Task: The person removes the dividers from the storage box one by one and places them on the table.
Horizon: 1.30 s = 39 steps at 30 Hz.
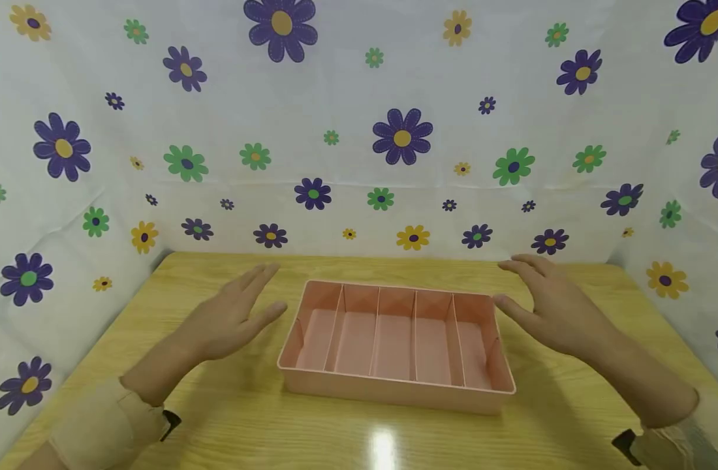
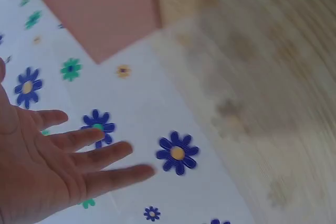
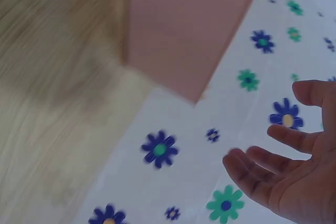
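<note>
A pink plastic organizer tray [image 1: 388, 388] with several narrow compartments sits in the middle of the wooden table [image 1: 230, 424]; its compartments hold nothing. My left hand [image 1: 235, 316] hovers just left of the tray with fingers straight, holding nothing. My right hand [image 1: 547, 303] hovers just right of it, fingers spread, also holding nothing. Neither hand touches the tray. In the left wrist view the left hand [image 2: 63, 166] shows spread fingers, with the tray's pink side [image 2: 100, 9] beyond. In the right wrist view the right hand [image 3: 286, 179] is spread near the tray's pink wall [image 3: 184, 30].
A white cloth printed with purple, green and yellow flowers [image 1: 401, 136] walls in the table at the back and on both sides. The table's light wood surface runs around the tray on all sides. A light glare [image 1: 384, 449] shows near the front edge.
</note>
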{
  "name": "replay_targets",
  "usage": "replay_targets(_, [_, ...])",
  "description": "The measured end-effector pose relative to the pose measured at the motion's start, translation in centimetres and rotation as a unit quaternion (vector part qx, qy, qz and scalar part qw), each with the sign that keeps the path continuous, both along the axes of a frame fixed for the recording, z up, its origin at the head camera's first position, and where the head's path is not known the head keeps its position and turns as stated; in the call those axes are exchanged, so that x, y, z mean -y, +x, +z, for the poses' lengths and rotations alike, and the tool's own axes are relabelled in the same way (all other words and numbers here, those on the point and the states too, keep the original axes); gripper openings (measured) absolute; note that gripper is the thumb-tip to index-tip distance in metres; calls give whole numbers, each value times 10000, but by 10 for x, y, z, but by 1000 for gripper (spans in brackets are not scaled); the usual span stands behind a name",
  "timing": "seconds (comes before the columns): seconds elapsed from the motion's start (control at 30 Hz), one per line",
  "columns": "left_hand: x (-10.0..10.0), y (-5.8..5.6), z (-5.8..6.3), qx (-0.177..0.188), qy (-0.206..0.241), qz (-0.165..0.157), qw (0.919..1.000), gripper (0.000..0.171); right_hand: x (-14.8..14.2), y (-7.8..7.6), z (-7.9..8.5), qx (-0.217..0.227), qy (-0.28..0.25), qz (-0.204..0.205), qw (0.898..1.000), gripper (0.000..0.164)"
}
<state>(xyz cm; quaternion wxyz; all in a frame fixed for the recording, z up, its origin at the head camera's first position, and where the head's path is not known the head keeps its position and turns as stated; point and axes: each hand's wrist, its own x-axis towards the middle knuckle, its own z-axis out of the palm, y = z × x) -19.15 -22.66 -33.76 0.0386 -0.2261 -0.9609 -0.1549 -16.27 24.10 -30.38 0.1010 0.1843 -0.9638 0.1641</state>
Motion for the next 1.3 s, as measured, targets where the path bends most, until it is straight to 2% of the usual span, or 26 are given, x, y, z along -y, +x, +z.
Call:
replay_targets(0.07, [-8,2,3,286,559,-85,9980,64,12,2,1,76,-253,33,9996,58])
replay_targets(0.17, [-15,6,6,637,1297,-116,9894,64,26,4,1,373,-677,103,9970,57])
replay_targets(0.27, [-20,13,8,1232,1923,8,9736,67,34,5,-3,721,-1020,151,9921,57])
replay_targets(0.33, [-23,17,8,1694,2278,93,9588,69,38,5,-6,928,-1158,156,9888,58])
replay_targets(0.4, [-26,20,7,2207,2665,214,9380,68,41,6,-10,1167,-1277,90,9849,59])
replay_targets(0.53, [-31,23,5,2819,3236,340,9026,65,47,7,-17,1494,-1364,52,9793,64])
replay_targets(0.6, [-32,23,4,3030,3428,373,8884,63,50,8,-19,1598,-1303,93,9785,65])
replay_targets(0.67, [-33,22,4,3185,3542,334,8786,62,52,9,-21,1577,-1167,167,9804,62])
replay_targets(0.77, [-35,18,4,3338,3609,278,8704,63,55,10,-22,1543,-949,245,9832,51])
replay_targets(0.97, [-39,12,-1,3422,3599,180,8678,64,58,6,-32,1559,-750,329,9844,32])
replay_targets(1.07, [-39,10,-7,3500,3653,34,8626,62,60,4,-38,1556,-770,413,9840,32])
replay_targets(1.13, [-39,9,-10,3554,3636,-99,8610,59,60,3,-41,1563,-814,481,9832,37])
replay_targets(1.3, [-40,10,-16,3707,3564,-206,8574,54,60,3,-50,1439,-734,521,9855,51])
